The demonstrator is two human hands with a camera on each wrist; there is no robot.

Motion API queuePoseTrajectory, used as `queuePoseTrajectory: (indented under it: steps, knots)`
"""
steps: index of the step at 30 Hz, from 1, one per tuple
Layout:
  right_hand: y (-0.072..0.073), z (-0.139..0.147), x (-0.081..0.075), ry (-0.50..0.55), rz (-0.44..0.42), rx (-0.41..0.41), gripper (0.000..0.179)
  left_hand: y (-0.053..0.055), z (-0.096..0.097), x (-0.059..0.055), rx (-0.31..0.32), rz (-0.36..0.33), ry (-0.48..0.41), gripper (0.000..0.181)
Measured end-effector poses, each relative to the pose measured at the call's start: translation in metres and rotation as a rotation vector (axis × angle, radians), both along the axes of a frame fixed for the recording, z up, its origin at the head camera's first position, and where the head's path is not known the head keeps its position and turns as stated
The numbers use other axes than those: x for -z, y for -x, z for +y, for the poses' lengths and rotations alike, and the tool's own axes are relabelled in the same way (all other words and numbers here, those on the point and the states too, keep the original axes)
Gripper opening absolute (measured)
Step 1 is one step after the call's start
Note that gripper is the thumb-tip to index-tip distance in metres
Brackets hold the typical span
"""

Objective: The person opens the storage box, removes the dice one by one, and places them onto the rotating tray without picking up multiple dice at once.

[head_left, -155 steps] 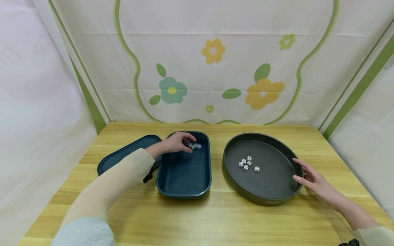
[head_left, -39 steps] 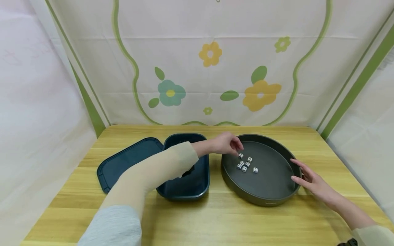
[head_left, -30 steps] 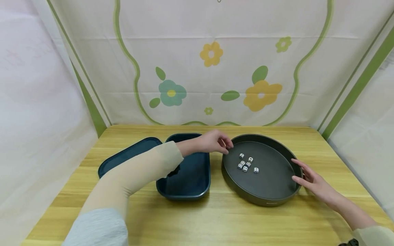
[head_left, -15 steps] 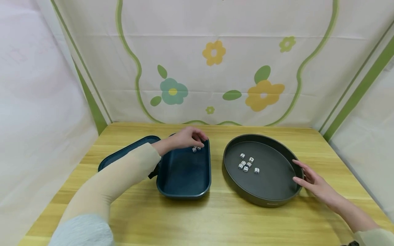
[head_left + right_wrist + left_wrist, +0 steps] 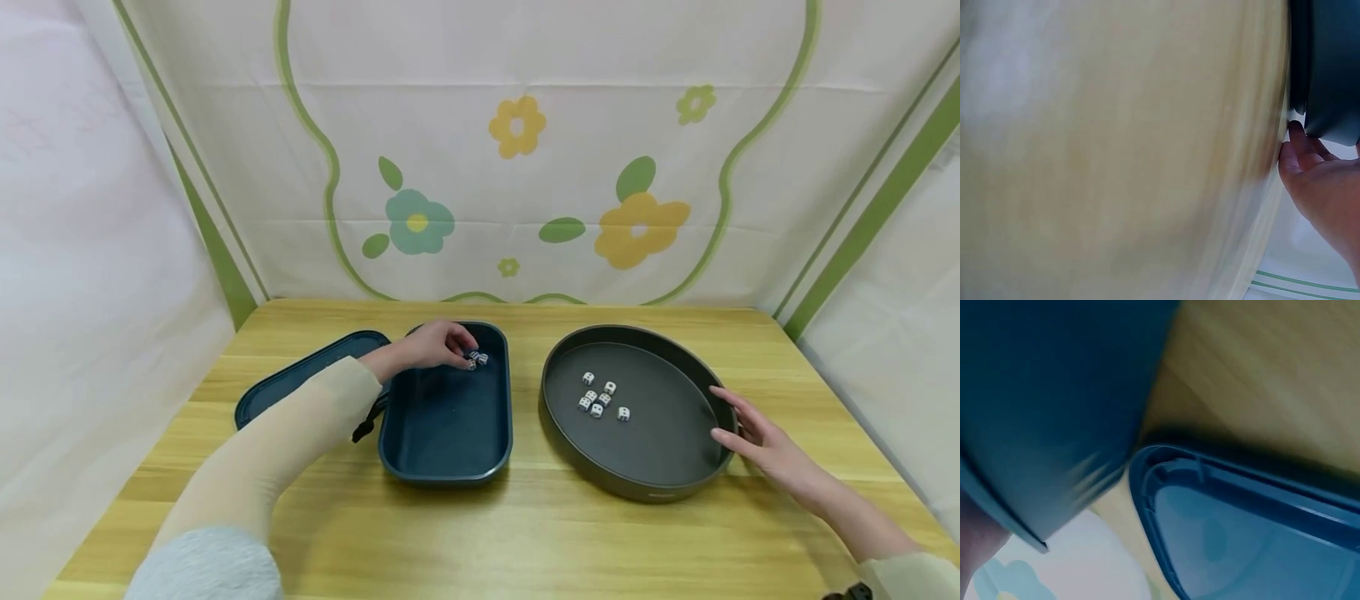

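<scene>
My left hand (image 5: 435,343) reaches into the far end of the dark blue rectangular container (image 5: 450,433). Its thumb and fingertips are right at a little cluster of white dice (image 5: 482,359); some of that cluster is behind the fingers. In the left wrist view the outer wall of the container (image 5: 1054,412) hides most of this hand. To the right stands a round dark grey pan (image 5: 652,450) with several white dice (image 5: 597,410) loosely grouped on its floor. My right hand (image 5: 772,450) holds the pan's right rim, and other fingers (image 5: 1300,147) show low against the outside of its wall.
A dark blue lid (image 5: 315,375) lies left of the container, partly under the left forearm. The wooden table (image 5: 525,542) ends at the back against a white cloth (image 5: 465,167) with printed flowers. Cloth walls stand on both sides.
My left hand has swung from the pan's left side back to the dice in the blue container. One more die lies in the pan than at first. The right hand stays on the rim.
</scene>
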State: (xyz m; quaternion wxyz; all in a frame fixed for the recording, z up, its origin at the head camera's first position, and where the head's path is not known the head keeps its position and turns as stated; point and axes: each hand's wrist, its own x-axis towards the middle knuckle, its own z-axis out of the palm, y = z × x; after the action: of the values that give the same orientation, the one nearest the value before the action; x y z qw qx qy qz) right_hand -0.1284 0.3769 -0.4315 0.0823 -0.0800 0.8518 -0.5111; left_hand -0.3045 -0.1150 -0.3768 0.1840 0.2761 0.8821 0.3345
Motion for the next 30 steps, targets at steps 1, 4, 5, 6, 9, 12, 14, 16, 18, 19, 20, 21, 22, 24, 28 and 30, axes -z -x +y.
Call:
queuePoseTrajectory:
  steps: [1, 4, 5, 6, 9, 12, 14, 16, 18, 19, 20, 21, 22, 24, 28, 30]
  knots:
    - [0.0, 0.0, 0.0, 0.001, -0.002, 0.001, 0.067, 0.0, 0.0, 0.002, -0.006, -0.007, 0.009, 0.031]
    - [0.0, 0.0, -0.001, 0.0, -0.007, 0.003, 0.067, 0.0, -0.001, 0.006, -0.005, -0.017, 0.025, 0.031]
    - [0.0, 0.001, -0.001, 0.0, -0.008, 0.005, 0.067, 0.0, -0.001, 0.007, -0.001, -0.016, 0.024, 0.03]
    - [-0.001, 0.001, -0.002, 0.0, -0.008, 0.006, 0.067, 0.001, 0.0, 0.008, 0.007, -0.012, 0.022, 0.03]
    - [-0.001, 0.001, -0.002, 0.003, -0.009, 0.007, 0.067, 0.002, 0.003, 0.013, 0.02, -0.002, 0.012, 0.029]
    - [-0.001, 0.001, -0.002, 0.006, -0.009, 0.007, 0.067, 0.002, 0.006, 0.017, 0.022, -0.002, -0.005, 0.028]
    - [0.0, 0.001, -0.002, 0.007, -0.01, 0.007, 0.067, 0.002, 0.007, 0.018, 0.017, -0.005, -0.016, 0.026]
    - [-0.001, 0.001, -0.001, 0.006, -0.011, 0.009, 0.066, 0.002, 0.009, 0.019, 0.016, -0.009, -0.024, 0.024]
    - [-0.001, 0.001, -0.001, 0.007, -0.013, 0.01, 0.066, 0.002, 0.01, 0.02, 0.014, -0.011, -0.028, 0.023]
    - [-0.001, 0.001, -0.001, 0.006, -0.011, 0.01, 0.066, 0.002, 0.01, 0.021, 0.011, -0.011, -0.028, 0.022]
    - [-0.001, 0.001, -0.002, 0.004, -0.011, 0.011, 0.066, 0.002, 0.01, 0.022, 0.008, -0.012, -0.029, 0.022]
    - [-0.001, 0.001, -0.001, 0.004, -0.007, 0.008, 0.066, 0.002, 0.01, 0.022, 0.005, -0.011, -0.031, 0.022]
    - [-0.001, 0.001, -0.001, 0.005, -0.005, 0.008, 0.066, 0.003, 0.01, 0.023, 0.002, -0.01, -0.031, 0.022]
    - [-0.001, 0.001, -0.001, 0.003, 0.003, 0.005, 0.066, 0.003, 0.01, 0.025, -0.005, -0.011, -0.034, 0.023]
    - [-0.001, 0.001, 0.0, 0.005, 0.014, 0.001, 0.066, 0.003, 0.009, 0.025, -0.013, -0.006, -0.029, 0.024]
    - [-0.001, 0.001, 0.0, 0.01, 0.017, 0.0, 0.066, 0.003, 0.009, 0.025, -0.019, -0.006, -0.018, 0.024]
